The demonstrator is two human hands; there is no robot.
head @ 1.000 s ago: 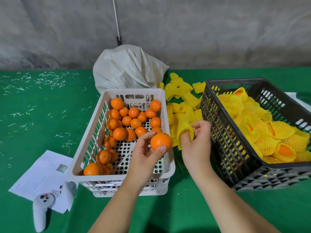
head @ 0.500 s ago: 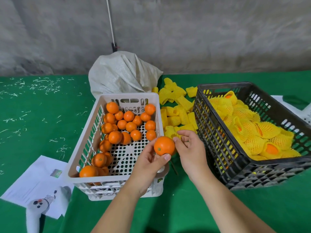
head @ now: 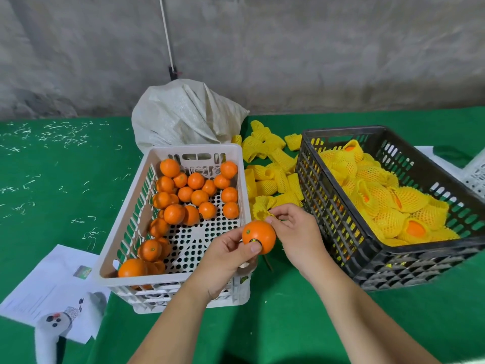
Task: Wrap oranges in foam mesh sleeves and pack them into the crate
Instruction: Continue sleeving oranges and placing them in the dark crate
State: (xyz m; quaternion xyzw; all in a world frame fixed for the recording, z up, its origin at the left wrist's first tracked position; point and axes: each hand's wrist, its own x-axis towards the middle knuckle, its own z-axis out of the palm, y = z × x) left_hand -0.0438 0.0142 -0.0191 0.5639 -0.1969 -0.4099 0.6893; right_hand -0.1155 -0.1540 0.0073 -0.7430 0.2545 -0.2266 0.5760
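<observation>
My left hand grips a bare orange over the front right corner of the white crate, which holds several loose oranges. Just right of it, my right hand pinches a yellow foam mesh sleeve at its edge, close beside the orange. More empty sleeves lie piled between the two crates. The black crate on the right holds several sleeved oranges.
A white woven sack stands behind the white crate. Paper sheets and a white controller lie at the front left on the green table. A grey wall rises behind. A white object sits at the far right edge.
My left hand has carried the orange right and toward me, off the crate's inside. My right hand has lifted a sleeve from the pile and brought it to the orange.
</observation>
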